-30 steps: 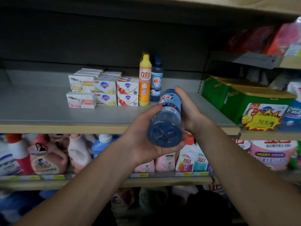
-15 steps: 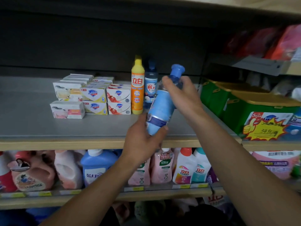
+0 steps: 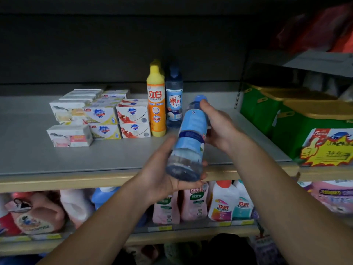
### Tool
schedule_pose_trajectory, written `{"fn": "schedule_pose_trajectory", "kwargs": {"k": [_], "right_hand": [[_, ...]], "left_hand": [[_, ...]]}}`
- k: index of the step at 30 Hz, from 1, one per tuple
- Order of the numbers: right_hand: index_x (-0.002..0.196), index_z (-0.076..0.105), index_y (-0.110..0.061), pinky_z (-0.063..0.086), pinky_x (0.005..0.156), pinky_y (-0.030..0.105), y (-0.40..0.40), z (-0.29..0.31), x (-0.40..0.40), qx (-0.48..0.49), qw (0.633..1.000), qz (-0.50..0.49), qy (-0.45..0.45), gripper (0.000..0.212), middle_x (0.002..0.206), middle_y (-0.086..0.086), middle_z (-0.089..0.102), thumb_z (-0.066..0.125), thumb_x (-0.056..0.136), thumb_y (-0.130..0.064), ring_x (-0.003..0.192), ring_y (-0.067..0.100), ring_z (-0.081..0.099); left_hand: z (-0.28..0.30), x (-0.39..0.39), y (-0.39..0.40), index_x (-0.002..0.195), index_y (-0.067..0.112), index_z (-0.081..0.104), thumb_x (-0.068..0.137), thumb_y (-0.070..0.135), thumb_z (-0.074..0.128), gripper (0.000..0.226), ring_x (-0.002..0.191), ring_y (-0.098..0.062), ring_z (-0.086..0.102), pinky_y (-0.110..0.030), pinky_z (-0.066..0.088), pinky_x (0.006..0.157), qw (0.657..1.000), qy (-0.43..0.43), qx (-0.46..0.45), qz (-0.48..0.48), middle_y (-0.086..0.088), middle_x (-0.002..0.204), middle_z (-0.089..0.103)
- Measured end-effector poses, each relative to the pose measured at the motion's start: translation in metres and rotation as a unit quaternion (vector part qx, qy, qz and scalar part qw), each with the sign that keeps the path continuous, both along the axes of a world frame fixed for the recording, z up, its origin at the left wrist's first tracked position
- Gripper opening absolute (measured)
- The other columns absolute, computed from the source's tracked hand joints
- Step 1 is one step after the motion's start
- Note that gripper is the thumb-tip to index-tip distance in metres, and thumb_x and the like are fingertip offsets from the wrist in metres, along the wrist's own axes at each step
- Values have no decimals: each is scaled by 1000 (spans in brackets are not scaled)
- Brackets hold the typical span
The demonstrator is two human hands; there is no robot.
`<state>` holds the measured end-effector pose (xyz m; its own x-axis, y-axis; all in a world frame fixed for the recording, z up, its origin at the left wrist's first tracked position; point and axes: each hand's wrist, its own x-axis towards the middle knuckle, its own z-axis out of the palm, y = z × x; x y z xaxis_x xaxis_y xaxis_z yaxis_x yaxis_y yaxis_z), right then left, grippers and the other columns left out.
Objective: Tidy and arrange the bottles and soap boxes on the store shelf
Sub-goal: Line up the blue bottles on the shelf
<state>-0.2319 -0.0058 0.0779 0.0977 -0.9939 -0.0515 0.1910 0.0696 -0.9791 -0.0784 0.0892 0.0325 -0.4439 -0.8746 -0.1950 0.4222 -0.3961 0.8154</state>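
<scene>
Holding the blue bottle (image 3: 188, 142) tilted above the shelf (image 3: 76, 157), my left hand (image 3: 162, 175) cups its base and my right hand (image 3: 219, 125) wraps its neck. Next I should stand it beside the dark-capped bottle (image 3: 173, 98).

Soap boxes (image 3: 99, 117) left on shelf (image 3: 76, 155), two bottles (image 3: 164, 100) just right (upright), held bottle (image 3: 189, 142) in front.

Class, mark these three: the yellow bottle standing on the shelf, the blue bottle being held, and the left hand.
yellow bottle (image 3: 156, 104), head view, on its orange label.
blue bottle (image 3: 192, 131), head view, on its pale label.
left hand (image 3: 162, 175), head view, on the palm.
</scene>
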Motion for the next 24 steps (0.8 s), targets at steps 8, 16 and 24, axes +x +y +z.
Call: {"fn": "schedule_pose_trajectory", "kwargs": {"k": [8,16,24], "right_hand": [[95,60,-22,59,67,34,-19,13,-26,-124,956,-130,231,60,85,-2,72,59,62,-73,74,13,72],[102,67,-9,56,58,34,-34,-1,-52,16,998,3,59,42,76,8,74,59,92,-49,68,21,73],[102,60,-20,58,67,29,-42,15,-65,-209,961,-141,110,35,82,-8,73,79,74,-29,75,10,72]], "left_hand": [[0,-38,-18,118,21,61,71,46,74,55,88,-18,71,-46,59,80,926,-265,-206,173,1,100,74],[22,-51,-32,116,2,60,59,41,76,71,71,-34,70,-38,57,58,997,-1,58,41,-22,97,71],[-8,-68,-75,115,21,62,95,43,54,30,100,-16,68,-44,52,95,907,-308,-269,98,2,109,72]]}}
